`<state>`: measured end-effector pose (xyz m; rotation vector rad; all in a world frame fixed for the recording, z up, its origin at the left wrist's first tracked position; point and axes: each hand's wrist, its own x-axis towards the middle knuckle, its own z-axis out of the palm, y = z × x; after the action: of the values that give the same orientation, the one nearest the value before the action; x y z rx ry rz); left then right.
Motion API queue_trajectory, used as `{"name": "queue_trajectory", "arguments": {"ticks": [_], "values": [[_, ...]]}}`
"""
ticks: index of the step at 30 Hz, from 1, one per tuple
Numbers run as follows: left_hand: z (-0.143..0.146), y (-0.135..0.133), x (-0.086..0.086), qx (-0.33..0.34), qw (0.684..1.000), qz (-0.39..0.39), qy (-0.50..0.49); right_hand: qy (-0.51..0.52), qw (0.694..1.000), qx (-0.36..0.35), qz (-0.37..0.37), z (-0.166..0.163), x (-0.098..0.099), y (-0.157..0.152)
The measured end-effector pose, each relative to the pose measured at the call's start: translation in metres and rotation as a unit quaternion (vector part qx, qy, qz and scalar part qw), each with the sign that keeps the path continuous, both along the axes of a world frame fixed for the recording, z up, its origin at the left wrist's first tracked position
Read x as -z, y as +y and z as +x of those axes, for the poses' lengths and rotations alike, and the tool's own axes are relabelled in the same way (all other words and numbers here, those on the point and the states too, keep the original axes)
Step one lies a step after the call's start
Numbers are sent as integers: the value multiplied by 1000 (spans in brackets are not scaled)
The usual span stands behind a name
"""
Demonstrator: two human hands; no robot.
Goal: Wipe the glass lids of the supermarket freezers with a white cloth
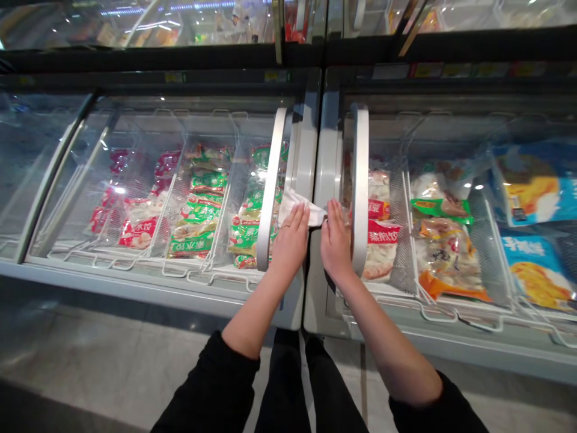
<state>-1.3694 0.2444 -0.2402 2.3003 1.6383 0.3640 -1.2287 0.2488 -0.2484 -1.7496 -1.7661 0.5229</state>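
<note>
A white cloth (315, 215) lay on the right edge of the left freezer (309, 141), beneath the flattened left hand (292, 236); the right hand (336, 243), unclenched, pressed the right freezer (329, 141)'s left edge. Seemingly light and limp, the cloth suited a corner pinch.

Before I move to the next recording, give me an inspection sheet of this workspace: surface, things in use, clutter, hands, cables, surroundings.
Surface: left freezer frame and right freezer frame, side by side, a narrow dark gap between.
Things in use: white cloth, on the left frame near the gap.
Clutter: green packets and blue packets under glass, among wire dividers.
Hands: left hand flat on the cloth; right hand flat by the right curved handle, cloth contact unclear.
Cables: nothing seen.
Surroundings: pale tiled floor; more goods behind glass above.
</note>
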Motion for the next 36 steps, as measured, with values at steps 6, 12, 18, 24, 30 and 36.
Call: {"name": "queue_trajectory", "arguments": {"ticks": [6,12,18,24,30,36], "values": [[8,-22,-8,24,1000,-5,-6,-94,992,-70,43,27,-45,43],[20,39,-9,45,999,12,18,-168,983,-76,22,52,-44,105],[36,112,-13,24,999,36,0,-190,979,-54,53,70,-42,149],[23,48,-1,37,998,54,2,-148,988,-5,41,73,-24,155],[43,168,-14,28,999,43,14,-149,988,-9,46,67,-29,156],[66,234,-18,12,999,39,19,-143,989,-18,38,67,-32,158]]}}
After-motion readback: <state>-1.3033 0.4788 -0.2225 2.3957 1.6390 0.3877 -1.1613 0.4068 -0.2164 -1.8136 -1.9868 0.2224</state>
